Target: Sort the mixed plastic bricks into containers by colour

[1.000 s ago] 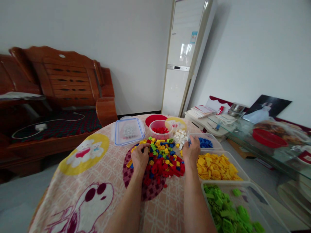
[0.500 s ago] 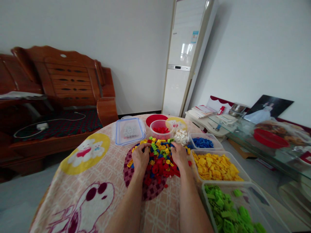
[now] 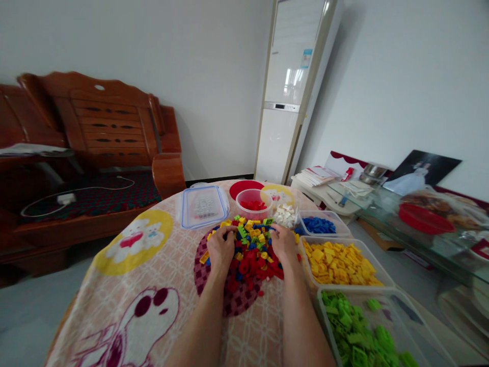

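Observation:
A heap of mixed red, yellow, blue and green toy bricks point(image 3: 252, 251) lies in the middle of a round table under a patterned cloth point(image 3: 133, 285). My left hand point(image 3: 220, 248) rests on the heap's left side with its fingers curled down into the bricks. My right hand point(image 3: 283, 241) rests on the heap's right side, fingers bent onto the bricks near a blue piece. What either hand grips is hidden under the fingers.
Clear tubs stand to the right: blue bricks point(image 3: 318, 225), yellow bricks point(image 3: 338, 262), green bricks point(image 3: 355, 329). At the back are a round tub of red bricks point(image 3: 252, 204), white bricks point(image 3: 284, 215), a clear lid point(image 3: 201, 206), and a red lid point(image 3: 243, 186). Wooden sofa left, glass table right.
My right hand has come back from the blue-brick tub to the right side of the heap. My left hand has stayed on the heap's left side.

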`<state>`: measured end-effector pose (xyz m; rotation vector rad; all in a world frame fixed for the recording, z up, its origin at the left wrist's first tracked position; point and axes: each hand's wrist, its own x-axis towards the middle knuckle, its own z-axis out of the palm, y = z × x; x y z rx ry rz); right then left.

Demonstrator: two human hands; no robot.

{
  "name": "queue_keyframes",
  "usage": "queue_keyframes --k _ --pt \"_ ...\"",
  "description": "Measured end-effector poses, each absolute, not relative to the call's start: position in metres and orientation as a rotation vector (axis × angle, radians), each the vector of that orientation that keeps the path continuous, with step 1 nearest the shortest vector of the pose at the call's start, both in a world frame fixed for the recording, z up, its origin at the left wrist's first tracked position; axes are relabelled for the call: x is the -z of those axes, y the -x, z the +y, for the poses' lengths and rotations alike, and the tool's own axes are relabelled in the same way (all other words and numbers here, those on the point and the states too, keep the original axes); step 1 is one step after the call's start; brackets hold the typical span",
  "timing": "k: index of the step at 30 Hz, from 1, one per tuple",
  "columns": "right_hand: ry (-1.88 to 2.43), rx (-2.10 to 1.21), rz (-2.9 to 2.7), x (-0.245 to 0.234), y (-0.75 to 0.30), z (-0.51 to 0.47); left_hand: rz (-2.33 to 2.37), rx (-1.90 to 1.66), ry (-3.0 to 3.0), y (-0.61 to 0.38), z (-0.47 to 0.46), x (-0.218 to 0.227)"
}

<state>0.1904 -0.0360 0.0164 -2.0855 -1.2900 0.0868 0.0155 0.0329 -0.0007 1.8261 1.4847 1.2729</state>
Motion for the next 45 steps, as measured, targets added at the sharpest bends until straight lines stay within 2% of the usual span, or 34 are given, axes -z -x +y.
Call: queue_keyframes --k 6,12,21,26,32,37,45 --pt "1.856 -0.145 -1.018 -0.029 -0.202 -0.041 1.481 -1.275 -1.818 -0.015 0.031 0.0" --pt "1.658 -0.233 -0.862 -0.008 -0.218 -0.033 1.473 -1.292 -1.835 -0.015 0.032 0.002" --pt "1.949 -0.045 -1.132 -0.02 -0.209 -0.041 1.485 -1.278 -1.822 -0.016 0.033 0.002" --pt "2.142 -0.057 -1.396 -0.018 -0.193 -0.041 1.475 -1.274 -1.825 -0.015 0.032 0.001" --pt "2.386 0.011 -1.431 -0.018 -0.186 -0.042 1.473 -1.28 -1.844 -0.015 0.033 0.002" --pt "2.372 0.046 -1.382 -0.021 -0.189 -0.043 1.482 -1.273 -1.849 -0.016 0.033 0.002" --pt "2.047 0.148 -1.106 -0.041 -0.196 -0.047 1.491 -1.279 -1.842 -0.015 0.033 0.002"
